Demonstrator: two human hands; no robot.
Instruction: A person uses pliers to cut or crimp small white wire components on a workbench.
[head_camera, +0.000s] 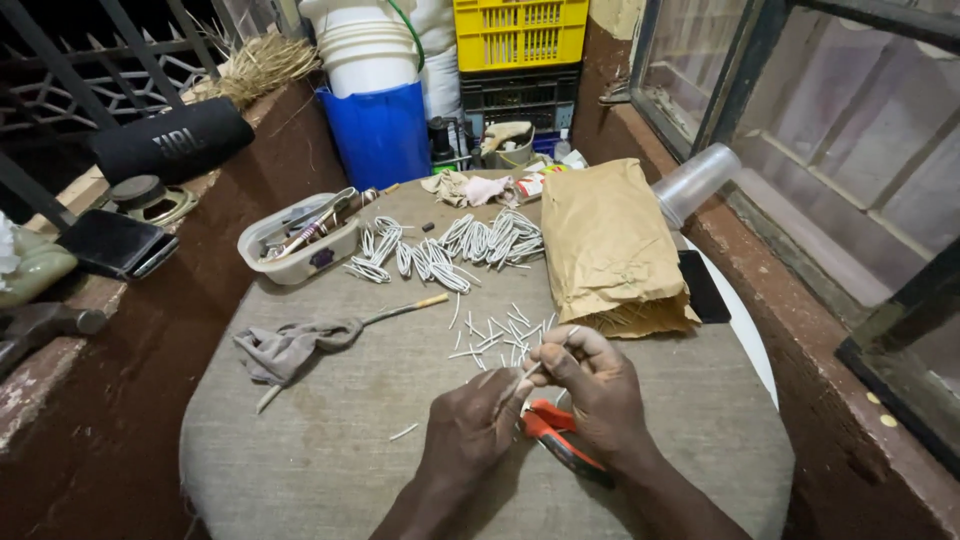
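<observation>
a short white stick (533, 369) is pinched between the fingertips of both hands above the near part of the round, cloth-covered table (330, 440). the left hand (470, 428) is closed on the stick's lower end, and the right hand (592, 385) is curled around its upper end, with a second white stick (566, 335) seen poking up from the right fingers. red-handled pliers (555, 432) lie on the table just under the right hand, partly hidden by it. a scatter of short white pieces (492, 340) lies just beyond the hands. farther back, bundles of looped white cord (455, 248) are spread beside a brown paper bag (610, 250). a white plastic tub (295, 240) holding tools is set at the left, and a grey rag (285, 348) lies in front of it.
</observation>
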